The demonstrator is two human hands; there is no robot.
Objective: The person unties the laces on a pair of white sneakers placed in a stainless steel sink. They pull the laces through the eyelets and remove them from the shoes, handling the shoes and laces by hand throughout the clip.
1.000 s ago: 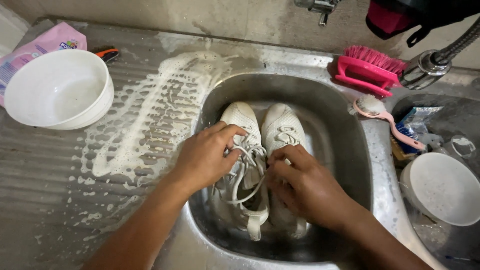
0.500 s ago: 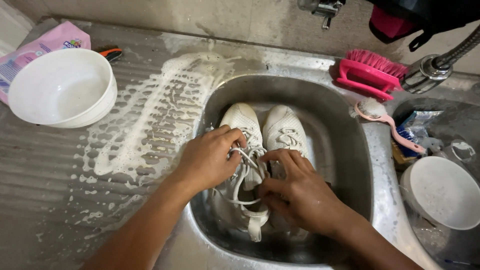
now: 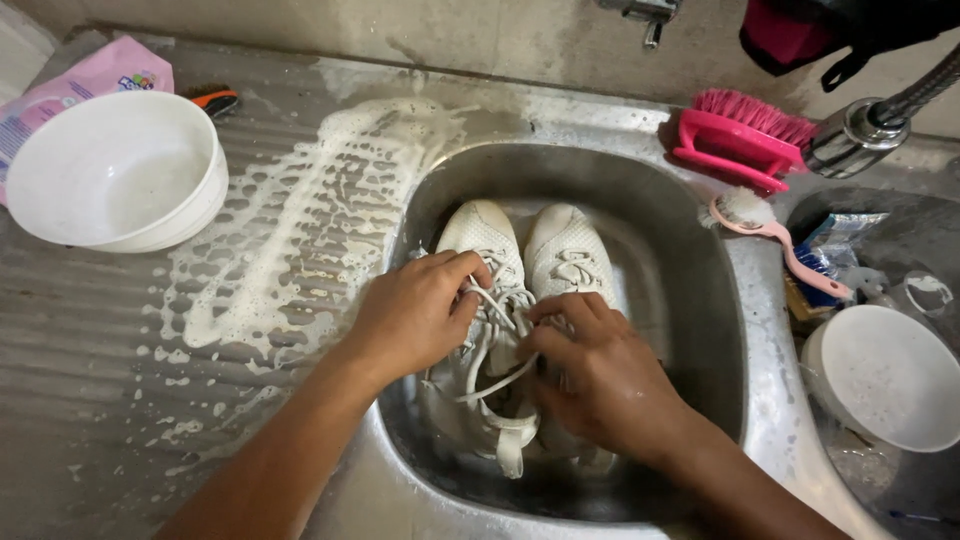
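Two white sneakers lie side by side, toes pointing away from me, in the steel sink basin [image 3: 690, 290]. The left sneaker [image 3: 483, 240] has its white laces [image 3: 492, 345] loosened and looped. My left hand [image 3: 415, 315] pinches a lace at the top of that shoe's lacing. My right hand [image 3: 600, 375] grips the lace lower down, over the tongue, and covers the heel end of the right sneaker [image 3: 567, 250]. Both shoes look wet.
Soapy foam [image 3: 300, 230] spreads over the ribbed steel drainboard on the left. A white bowl [image 3: 115, 170] and a pink packet [image 3: 85, 80] stand at the far left. A pink scrub brush [image 3: 740, 135], a small pink brush [image 3: 775, 235] and another white bowl [image 3: 885, 375] lie to the right.
Both hands stay on the left sneaker's laces; the fingers have shifted slightly as they work the lace, and the loose loop hangs a little differently.
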